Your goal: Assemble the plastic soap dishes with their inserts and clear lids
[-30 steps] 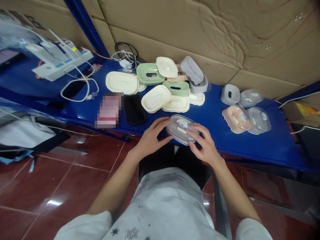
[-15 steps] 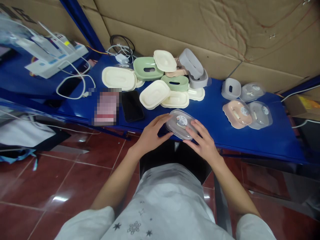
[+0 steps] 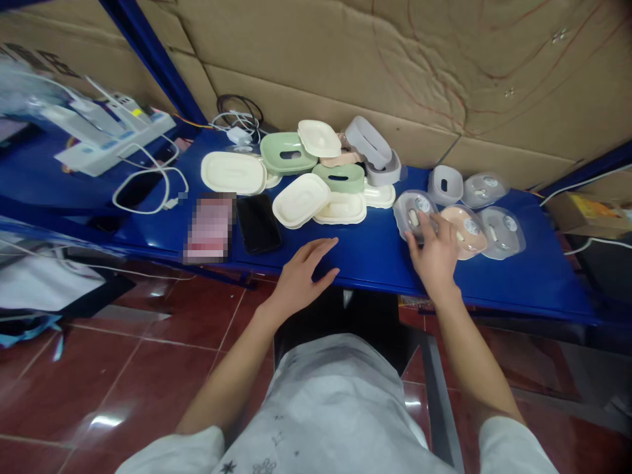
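Observation:
My right hand (image 3: 437, 257) has its thumb and fingers on a grey oval box with a clear cover (image 3: 407, 209) and a round label, gripping it by its near right side. This box lies on the blue table beside a similar peach box (image 3: 464, 227). Another grey covered box (image 3: 502, 232) is to the right of the peach one. My left hand (image 3: 305, 271) hovers at the table's front edge, fingers stretched and thumb apart, holding nothing. Nearest to it are a cream oval lid (image 3: 302, 199) and a black phone (image 3: 258, 222).
Green trays (image 3: 281, 158), cream lids and grey oval rings (image 3: 369, 140) lie in a loose pile at the back. A grey cup-like piece (image 3: 446, 184) and a clear-covered box (image 3: 486, 189) stand back right. On the left are a power strip (image 3: 116, 141) and white cables.
My right hand has carried the grey covered box from between both hands to the right, beside the peach box. My left hand has let go of it and stays near the front edge.

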A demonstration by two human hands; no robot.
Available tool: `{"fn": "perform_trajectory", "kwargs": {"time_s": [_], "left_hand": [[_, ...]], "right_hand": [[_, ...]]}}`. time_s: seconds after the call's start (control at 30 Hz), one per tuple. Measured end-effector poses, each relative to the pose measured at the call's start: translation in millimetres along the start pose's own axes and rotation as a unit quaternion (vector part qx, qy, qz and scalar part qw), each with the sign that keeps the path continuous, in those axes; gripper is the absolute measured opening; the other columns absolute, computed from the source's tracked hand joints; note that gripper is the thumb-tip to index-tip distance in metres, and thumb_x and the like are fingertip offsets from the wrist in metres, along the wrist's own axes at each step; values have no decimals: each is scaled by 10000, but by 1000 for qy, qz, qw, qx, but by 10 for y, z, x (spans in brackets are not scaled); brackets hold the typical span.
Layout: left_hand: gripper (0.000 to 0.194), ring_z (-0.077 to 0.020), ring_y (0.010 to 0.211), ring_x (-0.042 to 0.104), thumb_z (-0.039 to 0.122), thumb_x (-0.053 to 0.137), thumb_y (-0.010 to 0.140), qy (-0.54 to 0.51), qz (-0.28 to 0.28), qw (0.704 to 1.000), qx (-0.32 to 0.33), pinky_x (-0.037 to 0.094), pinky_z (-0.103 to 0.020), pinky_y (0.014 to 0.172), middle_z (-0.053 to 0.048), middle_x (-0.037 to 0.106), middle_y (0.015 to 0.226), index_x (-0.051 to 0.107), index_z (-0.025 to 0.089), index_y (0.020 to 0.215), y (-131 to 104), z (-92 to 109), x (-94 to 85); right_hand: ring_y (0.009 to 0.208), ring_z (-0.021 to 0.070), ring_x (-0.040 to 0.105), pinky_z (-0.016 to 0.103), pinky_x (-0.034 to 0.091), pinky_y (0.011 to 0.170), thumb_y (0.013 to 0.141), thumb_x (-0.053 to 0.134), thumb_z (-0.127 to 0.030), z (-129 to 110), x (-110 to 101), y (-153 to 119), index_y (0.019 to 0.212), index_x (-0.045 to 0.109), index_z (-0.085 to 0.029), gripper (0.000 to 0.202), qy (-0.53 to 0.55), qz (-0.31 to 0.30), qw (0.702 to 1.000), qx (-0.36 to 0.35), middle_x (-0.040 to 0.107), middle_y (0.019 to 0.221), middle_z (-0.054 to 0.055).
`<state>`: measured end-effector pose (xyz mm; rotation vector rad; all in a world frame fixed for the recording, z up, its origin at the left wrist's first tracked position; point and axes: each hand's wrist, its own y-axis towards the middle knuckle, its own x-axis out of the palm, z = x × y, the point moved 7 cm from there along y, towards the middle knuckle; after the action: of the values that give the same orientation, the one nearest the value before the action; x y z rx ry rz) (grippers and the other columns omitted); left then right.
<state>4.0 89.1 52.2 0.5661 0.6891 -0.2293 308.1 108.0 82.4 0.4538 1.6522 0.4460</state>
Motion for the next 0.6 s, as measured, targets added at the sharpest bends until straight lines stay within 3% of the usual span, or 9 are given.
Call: {"fn": "perform_trajectory", "kwargs": {"time_s": [0.13, 0.2, 0.27, 0.43, 0.5, 0.6], "left_hand": [[493, -253, 1408, 620, 309, 631, 1081, 14, 3, 1000, 2, 547, -455, 1210, -96, 636, 1502, 542, 287, 1566, -18, 23, 26], [485, -254, 1425, 610, 297, 618, 1086, 9, 5, 1000, 10, 545, -460, 1212, -108, 604, 1531, 540, 288, 1565, -12, 41, 19], [464, -262, 1442, 594, 274, 620, 1083, 18, 29, 999, 33, 535, -468, 1218, -122, 574, 1555, 562, 284, 1543, 22, 70, -40], [384, -300, 1422, 583, 209, 649, 1050, 121, 172, 975, 66, 498, -491, 1222, -156, 610, 1499, 652, 218, 1433, 219, 41, -340], [387, -309, 1406, 594, 223, 638, 1050, 134, 180, 974, 42, 494, -494, 1218, -168, 627, 1482, 650, 192, 1435, 328, -61, -376], [415, -334, 1383, 615, 242, 619, 1042, 155, 156, 976, -13, 504, -514, 1187, -172, 657, 1456, 648, 184, 1452, 451, -243, -330]], "right_hand": [[1497, 465, 492, 689, 453, 1175, 1033, 552, -347, 114, 150, 469, 1641, 467, -91, 665, -32, -54, 998, 23, 520, 1627, 270], [1541, 441, 458, 674, 428, 1207, 1048, 513, -331, 3, 163, 626, 1654, 438, -94, 655, -11, -57, 998, -12, 487, 1666, 255], [1541, 397, 479, 634, 418, 1235, 1076, 465, -318, -229, 205, 692, 1604, 515, -122, 565, 28, -80, 993, -77, 517, 1658, 213], [1565, 329, 472, 562, 390, 1279, 1098, 496, -308, -956, 398, 486, 1597, 539, -170, 519, 125, -178, 942, -255, 523, 1676, 142], [1528, 317, 514, 541, 398, 1269, 1100, 520, -317, -1125, 433, 347, 1581, 558, -176, 502, 154, -192, 926, -287, 577, 1629, 139], [1388, 310, 624, 515, 462, 1189, 1111, 507, -311, -1153, 413, 180, 1492, 641, -172, 427, 167, -187, 927, -278, 686, 1490, 152]]}}
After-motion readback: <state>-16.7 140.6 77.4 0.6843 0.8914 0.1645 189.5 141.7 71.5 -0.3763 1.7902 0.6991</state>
